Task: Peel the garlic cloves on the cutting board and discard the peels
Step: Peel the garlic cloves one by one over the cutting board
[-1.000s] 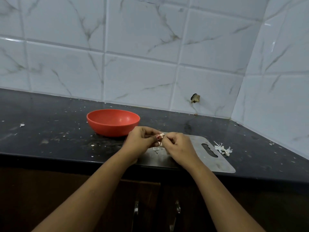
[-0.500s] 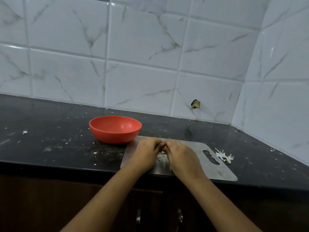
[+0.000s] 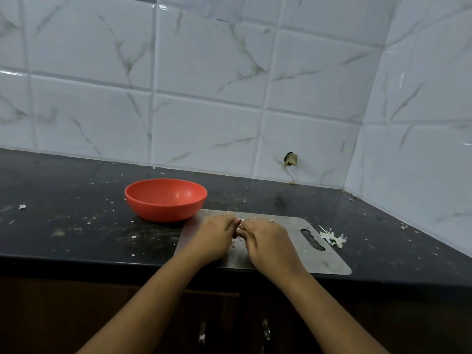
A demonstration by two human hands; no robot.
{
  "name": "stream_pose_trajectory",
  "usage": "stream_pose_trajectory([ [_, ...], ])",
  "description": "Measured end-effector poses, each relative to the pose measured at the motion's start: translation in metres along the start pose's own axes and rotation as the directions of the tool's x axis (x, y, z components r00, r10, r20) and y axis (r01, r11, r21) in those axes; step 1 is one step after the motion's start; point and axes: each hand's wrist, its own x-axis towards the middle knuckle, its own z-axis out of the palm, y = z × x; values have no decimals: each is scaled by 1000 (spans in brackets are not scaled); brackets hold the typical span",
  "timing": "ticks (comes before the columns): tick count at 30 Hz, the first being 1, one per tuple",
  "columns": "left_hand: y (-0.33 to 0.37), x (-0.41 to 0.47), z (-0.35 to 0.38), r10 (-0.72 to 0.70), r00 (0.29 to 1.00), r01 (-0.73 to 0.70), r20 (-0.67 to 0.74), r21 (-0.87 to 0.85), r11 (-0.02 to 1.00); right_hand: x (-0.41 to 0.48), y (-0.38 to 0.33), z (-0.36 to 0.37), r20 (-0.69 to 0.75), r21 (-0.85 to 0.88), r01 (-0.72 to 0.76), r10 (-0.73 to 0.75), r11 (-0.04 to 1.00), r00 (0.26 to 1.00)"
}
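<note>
A grey cutting board (image 3: 321, 261) lies at the counter's front edge. Over its middle my left hand (image 3: 212, 238) and my right hand (image 3: 268, 244) meet, fingers curled inward around a garlic clove (image 3: 240, 222) that is almost wholly hidden between the fingertips; only a pale sliver shows. Small white peel bits (image 3: 236, 241) lie on the board under the hands. A little pile of white garlic peels (image 3: 332, 237) sits on the counter just past the board's right end.
An orange bowl (image 3: 166, 199) stands on the black counter (image 3: 76, 221) just left of the board's far corner. White tiled walls close the back and right side. Small flecks are scattered over the counter. Dark cabinet doors sit below the edge.
Both hands have dropped from above the board to just over its surface, still together on the clove. The camera has tilted, shifting the scene lower in view.
</note>
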Motion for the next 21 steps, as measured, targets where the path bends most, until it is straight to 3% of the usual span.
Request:
stream_pose_trajectory([
  [3,2,0,-3,-41,999,41,4,-20,999,5,-1,0,-118,-229,132,-162,964,980],
  [6,4,0,-3,-73,997,72,-29,-39,997,12,-2,0,-104,-307,202,-244,930,964],
  [9,3,1,0,-118,991,116,-64,-30,993,15,-6,-1,-5,-173,53,-54,984,999],
  [12,2,3,2,-124,987,123,-99,-9,992,24,0,-6,282,170,-206,153,964,947],
  [16,1,0,6,-85,991,95,-105,103,990,27,8,-17,427,210,-159,55,965,903],
  [21,-1,-1,12,-60,991,77,-116,147,986,14,15,-9,349,242,-84,-6,967,937],
])
